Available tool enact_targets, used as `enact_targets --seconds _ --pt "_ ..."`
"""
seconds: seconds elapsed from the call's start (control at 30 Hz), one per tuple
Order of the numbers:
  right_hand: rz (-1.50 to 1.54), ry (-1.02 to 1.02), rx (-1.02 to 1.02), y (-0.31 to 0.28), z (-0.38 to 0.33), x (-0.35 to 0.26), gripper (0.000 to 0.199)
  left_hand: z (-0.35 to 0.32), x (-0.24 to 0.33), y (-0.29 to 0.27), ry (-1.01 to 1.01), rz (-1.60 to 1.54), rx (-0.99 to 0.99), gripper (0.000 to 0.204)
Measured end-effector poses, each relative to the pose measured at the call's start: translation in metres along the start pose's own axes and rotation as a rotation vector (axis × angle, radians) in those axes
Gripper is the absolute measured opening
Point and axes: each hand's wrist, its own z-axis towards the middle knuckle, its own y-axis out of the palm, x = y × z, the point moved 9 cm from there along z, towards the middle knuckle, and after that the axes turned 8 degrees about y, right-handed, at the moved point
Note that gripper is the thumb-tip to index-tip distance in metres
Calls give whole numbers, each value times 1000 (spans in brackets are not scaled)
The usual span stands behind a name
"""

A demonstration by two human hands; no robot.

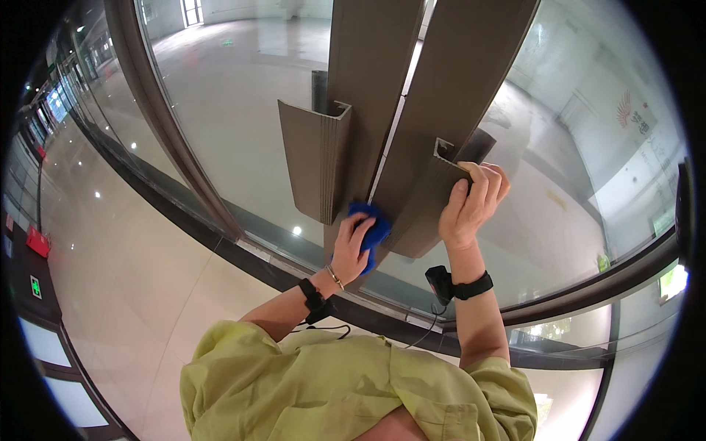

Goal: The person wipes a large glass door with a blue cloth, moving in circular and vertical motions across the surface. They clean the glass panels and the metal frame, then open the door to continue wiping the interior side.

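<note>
My left hand [350,246] is closed on a blue cloth [374,227], pressed to the brown door frame low between two handles. The cloth lies bunched under my fingers, by the gap where the two door leaves meet. My right hand [476,202] grips the top edge of the right door handle [430,209], a broad brown metal profile, with its fingers curled over the far side. Left of the gap stands the matching left door handle [312,158], which neither hand touches.
Large glass panes [243,132] flank the brown door stiles [375,66], with a pale hall floor behind them. A dark sill [279,272] runs along the door's foot. On my side, beige floor tiles [140,242] stretch left, past a red box [38,242]. A thin cable [434,323] hangs near my right wrist.
</note>
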Motion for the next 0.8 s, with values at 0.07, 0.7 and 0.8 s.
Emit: enact_targets --seconds 0.07,0.7,0.8 --pt "-4 8 12 0 0 2 23 61 40 -37 96 -123 173 65" --pt "130 10 -58 -22 4 19 34 -21 -27 42 -259 7 -172 53" --pt "120 113 39 -46 -17 46 38 56 43 -22 37 24 192 54"
